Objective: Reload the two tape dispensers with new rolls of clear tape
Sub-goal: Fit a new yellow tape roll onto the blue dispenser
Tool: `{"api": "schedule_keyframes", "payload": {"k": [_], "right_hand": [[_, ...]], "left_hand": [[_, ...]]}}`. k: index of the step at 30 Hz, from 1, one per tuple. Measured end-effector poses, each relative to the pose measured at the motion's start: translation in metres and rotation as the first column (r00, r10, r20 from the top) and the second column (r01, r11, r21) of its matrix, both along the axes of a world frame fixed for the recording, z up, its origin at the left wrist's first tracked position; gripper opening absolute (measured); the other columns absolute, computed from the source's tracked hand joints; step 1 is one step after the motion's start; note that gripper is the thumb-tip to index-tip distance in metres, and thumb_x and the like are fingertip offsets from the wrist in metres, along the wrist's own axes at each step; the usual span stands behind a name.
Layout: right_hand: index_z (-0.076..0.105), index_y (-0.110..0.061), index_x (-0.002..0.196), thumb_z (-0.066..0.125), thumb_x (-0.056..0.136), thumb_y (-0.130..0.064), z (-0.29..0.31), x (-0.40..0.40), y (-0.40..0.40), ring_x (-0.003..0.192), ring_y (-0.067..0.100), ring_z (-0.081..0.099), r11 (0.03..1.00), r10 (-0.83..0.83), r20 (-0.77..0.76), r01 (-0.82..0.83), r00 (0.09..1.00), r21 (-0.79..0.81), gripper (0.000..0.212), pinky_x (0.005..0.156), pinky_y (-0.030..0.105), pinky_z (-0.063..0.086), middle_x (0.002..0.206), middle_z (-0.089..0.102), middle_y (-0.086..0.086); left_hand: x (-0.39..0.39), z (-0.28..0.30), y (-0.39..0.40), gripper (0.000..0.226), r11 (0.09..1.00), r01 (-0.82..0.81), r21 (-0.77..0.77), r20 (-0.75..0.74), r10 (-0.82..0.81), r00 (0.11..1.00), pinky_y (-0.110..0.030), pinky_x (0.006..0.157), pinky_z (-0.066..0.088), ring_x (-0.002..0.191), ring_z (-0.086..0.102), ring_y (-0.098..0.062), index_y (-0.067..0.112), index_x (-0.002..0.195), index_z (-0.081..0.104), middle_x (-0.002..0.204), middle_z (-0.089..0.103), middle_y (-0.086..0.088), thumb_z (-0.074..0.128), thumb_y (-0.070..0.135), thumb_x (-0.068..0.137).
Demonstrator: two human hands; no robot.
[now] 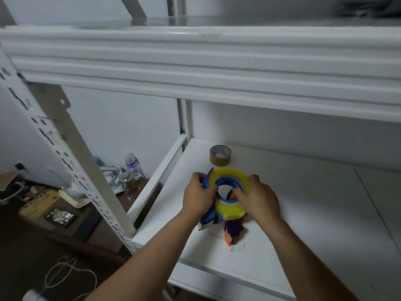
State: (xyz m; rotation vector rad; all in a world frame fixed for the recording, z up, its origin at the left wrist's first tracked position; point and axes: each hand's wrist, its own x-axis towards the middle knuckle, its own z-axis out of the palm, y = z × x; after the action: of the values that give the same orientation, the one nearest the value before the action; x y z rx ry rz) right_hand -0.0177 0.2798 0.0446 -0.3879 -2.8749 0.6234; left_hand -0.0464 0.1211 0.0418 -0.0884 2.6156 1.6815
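A large roll of clear, yellowish tape (231,208) sits on the blue tape dispenser (208,216) over the white shelf. My left hand (198,197) grips the dispenser's blue frame on the left side of the roll. My right hand (259,197) holds the roll's right side, fingers curled into its blue core. Below them an orange and dark dispenser (234,232) lies on the shelf, partly hidden by the roll. A smaller brownish tape roll (220,155) stands farther back.
The white shelf board (314,203) stretches to the right. A white upper shelf beam (195,61) hangs overhead and a perforated upright (71,166) stands at the left. Beyond it, on a low brown table, are bottles (132,165), a phone (60,217) and cables.
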Motion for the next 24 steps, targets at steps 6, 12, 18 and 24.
{"api": "schedule_keyframes", "payload": {"k": [6,12,18,24], "right_hand": [[0.045,-0.01,0.103,0.06,0.085,-0.039,0.0,-0.018,-0.048,0.072,0.027,0.057,0.999,-0.046,0.036,0.046,0.998,0.016,0.038,0.059,0.035,0.049,0.086,0.062,0.009],[0.044,-0.006,0.106,0.053,0.09,-0.031,-0.014,-0.029,-0.105,0.084,0.033,0.062,0.996,-0.07,0.107,0.064,0.992,0.061,0.031,0.062,0.035,0.045,0.095,0.066,0.015],[0.044,-0.006,0.11,0.051,0.092,-0.029,-0.038,-0.027,-0.135,0.089,0.033,0.063,0.991,-0.133,0.194,0.126,0.972,0.053,0.03,0.063,0.034,0.044,0.1,0.066,0.015],[0.042,-0.006,0.108,0.048,0.093,-0.027,-0.051,-0.032,-0.152,0.082,0.029,0.058,0.986,-0.167,0.26,0.164,0.951,0.03,0.026,0.062,0.032,0.04,0.1,0.063,0.013]], "left_hand": [[-0.025,-0.006,-0.043,0.028,0.995,0.079,0.063,-0.005,-0.079,0.997,-0.02,0.059,0.046,0.075,0.059,-0.01,0.014,0.109,0.05,0.09,0.06,0.002,0.065,0.02,0.086],[-0.038,-0.023,-0.096,0.025,0.991,0.131,0.031,0.037,-0.132,0.991,-0.025,0.066,0.043,0.086,0.061,-0.02,0.011,0.107,0.053,0.098,0.062,-0.005,0.064,0.018,0.086],[-0.036,-0.039,-0.118,0.031,0.952,0.263,-0.156,0.116,-0.246,0.962,-0.032,0.076,0.044,0.096,0.059,-0.03,0.008,0.12,0.048,0.124,0.043,-0.011,0.052,0.018,0.091],[-0.032,-0.042,-0.125,0.058,0.892,0.338,-0.301,0.156,-0.303,0.94,-0.038,0.085,0.044,0.115,0.052,-0.035,0.011,0.143,0.027,0.136,0.036,-0.016,0.051,0.016,0.09]]}}
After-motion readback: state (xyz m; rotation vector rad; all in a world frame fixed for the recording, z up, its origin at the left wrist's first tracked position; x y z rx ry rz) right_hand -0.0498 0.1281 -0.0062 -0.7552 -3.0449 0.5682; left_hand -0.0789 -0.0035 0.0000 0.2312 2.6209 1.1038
